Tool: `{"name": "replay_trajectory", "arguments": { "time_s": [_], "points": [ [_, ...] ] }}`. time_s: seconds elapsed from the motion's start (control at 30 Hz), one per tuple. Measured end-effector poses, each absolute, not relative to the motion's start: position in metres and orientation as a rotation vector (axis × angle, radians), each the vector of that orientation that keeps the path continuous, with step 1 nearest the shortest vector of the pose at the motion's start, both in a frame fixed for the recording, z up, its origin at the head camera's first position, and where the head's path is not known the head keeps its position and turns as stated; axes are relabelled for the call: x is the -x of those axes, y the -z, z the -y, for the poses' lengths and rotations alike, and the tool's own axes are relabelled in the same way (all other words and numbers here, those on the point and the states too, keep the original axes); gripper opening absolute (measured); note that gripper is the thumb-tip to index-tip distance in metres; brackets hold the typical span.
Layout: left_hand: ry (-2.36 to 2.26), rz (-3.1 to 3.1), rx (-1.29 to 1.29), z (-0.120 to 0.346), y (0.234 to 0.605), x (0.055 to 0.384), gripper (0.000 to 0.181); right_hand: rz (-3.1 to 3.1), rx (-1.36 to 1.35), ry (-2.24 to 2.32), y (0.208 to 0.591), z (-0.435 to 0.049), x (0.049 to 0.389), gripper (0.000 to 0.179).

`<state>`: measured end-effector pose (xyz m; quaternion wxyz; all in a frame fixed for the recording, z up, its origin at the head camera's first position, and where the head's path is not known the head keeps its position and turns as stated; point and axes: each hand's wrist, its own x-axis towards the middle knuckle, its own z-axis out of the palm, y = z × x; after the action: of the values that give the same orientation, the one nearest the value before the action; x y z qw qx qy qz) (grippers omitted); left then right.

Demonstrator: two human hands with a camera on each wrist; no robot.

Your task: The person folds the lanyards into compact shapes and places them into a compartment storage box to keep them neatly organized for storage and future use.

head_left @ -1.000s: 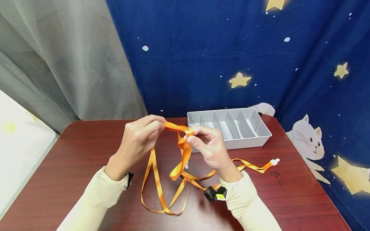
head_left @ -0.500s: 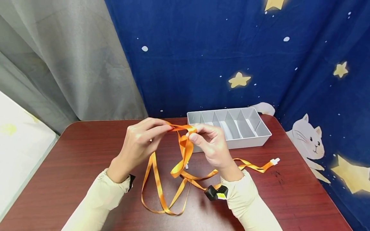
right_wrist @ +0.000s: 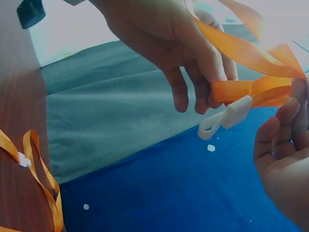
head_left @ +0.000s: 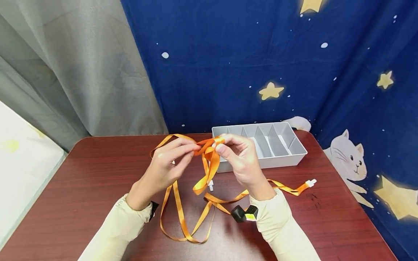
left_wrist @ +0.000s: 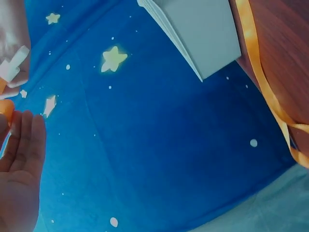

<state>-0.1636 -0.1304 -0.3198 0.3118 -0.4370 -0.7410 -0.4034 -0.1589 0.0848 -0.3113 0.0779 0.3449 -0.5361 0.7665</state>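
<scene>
Both hands are raised over the table around an orange lanyard, which has a loop hanging between them. My left hand pinches one stretch of its strap between thumb and fingers. Close beside it, my right hand pinches the gathered strap. In the right wrist view, a white plastic clip dangles from the strap between the left hand and the right hand. The left wrist view catches the left hand only at its edge.
More orange strap lies looped on the dark red table in front. To the right, a strap ends in a white clip. Behind the right hand stands a grey box with dividers, before a blue star-patterned curtain.
My left hand has moved right, closer to the right hand, and the strap between them is now slack and bunched. A strap curve shows behind the left hand. The right hand has barely shifted.
</scene>
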Motion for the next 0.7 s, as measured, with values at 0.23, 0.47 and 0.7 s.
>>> {"name": "replay_trajectory", "arguments": {
  "time_s": [0.23,0.47,0.7],
  "points": [
    [1.181,1.947,1.135,0.122,0.327,0.159,0.020,1.617,-1.017,-2.282,0.309,-0.086,0.159,0.010],
    [1.272,1.971,1.108,0.118,0.332,0.155,0.018,1.613,-1.007,-2.247,0.309,-0.087,0.161,0.006],
    [1.322,2.003,1.121,0.116,0.338,0.154,0.027,1.609,-0.973,-2.260,0.308,-0.086,0.163,0.012]
  ]
}}
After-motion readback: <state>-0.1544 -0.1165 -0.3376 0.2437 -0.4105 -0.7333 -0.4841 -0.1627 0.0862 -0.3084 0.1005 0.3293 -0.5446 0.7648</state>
